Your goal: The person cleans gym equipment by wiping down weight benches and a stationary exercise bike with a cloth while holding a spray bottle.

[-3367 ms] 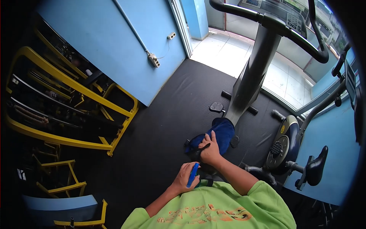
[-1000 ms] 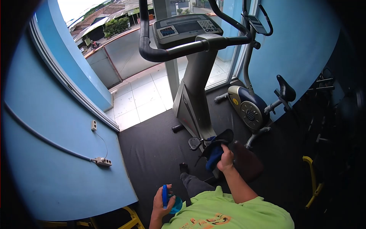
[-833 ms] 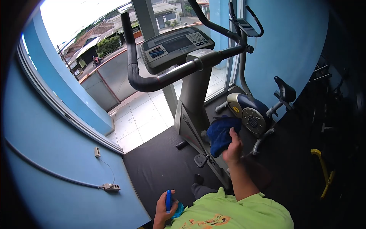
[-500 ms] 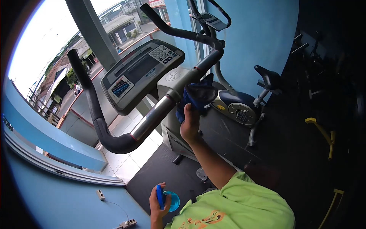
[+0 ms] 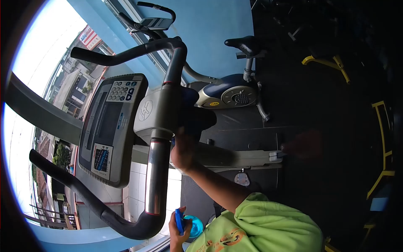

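Observation:
A dark blue cloth (image 5: 191, 96) shows behind the grey neck of an exercise machine, partly hidden by it. My right hand (image 5: 183, 152) is up against this neck, just below the cloth and beside the shiny metal grip of the handlebar (image 5: 156, 180). Its fingers are mostly hidden and in shadow, closed on the cloth. Low in the view, my left hand (image 5: 176, 231) is wrapped round a spray bottle (image 5: 195, 227) with a blue trigger head and clear light-blue body. The machine's console (image 5: 111, 130), with keypad and screen, faces up left of my right hand.
An exercise bike (image 5: 231, 94) stands beyond the machine, against the blue wall (image 5: 214, 38). Yellow metal frames (image 5: 382, 147) lie to the right on the dark floor. A pedal (image 5: 242, 178) sits near my right forearm. Outside, at left, are a street and buildings.
The view has turned and shifted, so the machine appears more upright and further left. My right hand and the cloth have moved in behind the neck. My left hand still holds the spray bottle.

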### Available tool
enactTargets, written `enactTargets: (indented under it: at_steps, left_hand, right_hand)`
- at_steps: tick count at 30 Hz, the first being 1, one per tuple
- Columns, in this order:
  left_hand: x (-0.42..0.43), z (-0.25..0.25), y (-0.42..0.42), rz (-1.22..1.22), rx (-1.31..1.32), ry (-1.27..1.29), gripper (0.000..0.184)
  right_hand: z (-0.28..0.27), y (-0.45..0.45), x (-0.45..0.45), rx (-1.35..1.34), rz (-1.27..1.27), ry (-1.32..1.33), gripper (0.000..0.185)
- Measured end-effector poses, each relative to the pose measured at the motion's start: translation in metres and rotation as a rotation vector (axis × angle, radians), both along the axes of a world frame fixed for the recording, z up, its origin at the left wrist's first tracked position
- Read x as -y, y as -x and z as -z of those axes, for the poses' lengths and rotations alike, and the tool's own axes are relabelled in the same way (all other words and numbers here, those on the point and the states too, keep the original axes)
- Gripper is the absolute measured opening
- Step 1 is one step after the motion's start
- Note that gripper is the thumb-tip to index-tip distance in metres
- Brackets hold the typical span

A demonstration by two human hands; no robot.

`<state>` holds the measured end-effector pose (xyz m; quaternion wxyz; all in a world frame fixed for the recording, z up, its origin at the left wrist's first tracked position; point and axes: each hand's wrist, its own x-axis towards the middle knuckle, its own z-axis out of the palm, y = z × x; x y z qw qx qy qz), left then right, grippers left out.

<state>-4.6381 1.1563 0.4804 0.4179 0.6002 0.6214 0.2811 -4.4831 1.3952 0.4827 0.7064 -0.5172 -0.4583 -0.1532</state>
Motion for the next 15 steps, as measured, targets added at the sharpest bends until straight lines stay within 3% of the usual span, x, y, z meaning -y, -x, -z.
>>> enactTargets:
  at_steps: [1,2,3,7,8,11,13,15]
  left_hand:
    - [-0.01,-0.004,0.011,0.049,-0.026,0.037,0.052]
    - [-0.02,-0.015,0.006,0.061,0.037,0.027,0.05]
    - [-0.03,-0.011,0.014,0.143,0.018,-0.048,0.048]
    - [-0.046,0.012,0.033,0.201,-0.077,-0.125,0.051]
    - [-0.048,0.011,0.035,0.241,-0.099,-0.038,0.052]
    - [-0.048,0.013,0.033,0.246,-0.107,0.084,0.053]
    - [-0.033,0.049,0.055,0.224,-0.025,-0.038,0.054]
    - [-0.038,0.049,0.047,0.428,-0.3,0.066,0.057]
  right_hand:
    - [-0.005,0.006,-0.008,-0.015,0.1,-0.044,0.039]
    - [0.021,0.011,-0.015,0.051,-0.077,-0.125,0.038]
    - [0.011,0.011,-0.004,-0.427,-0.621,-0.085,0.04]
    - [0.072,0.045,-0.016,-0.544,-0.356,-0.093,0.043]
    - [0.084,0.051,-0.016,-0.6,-0.309,-0.074,0.042]
    - [0.138,0.066,-0.016,-0.664,-0.264,-0.014,0.046]
    - [0.175,0.064,-0.018,-0.665,-0.257,0.091,0.05]
    - [0.209,0.059,-0.015,-0.852,-0.365,0.109,0.045]
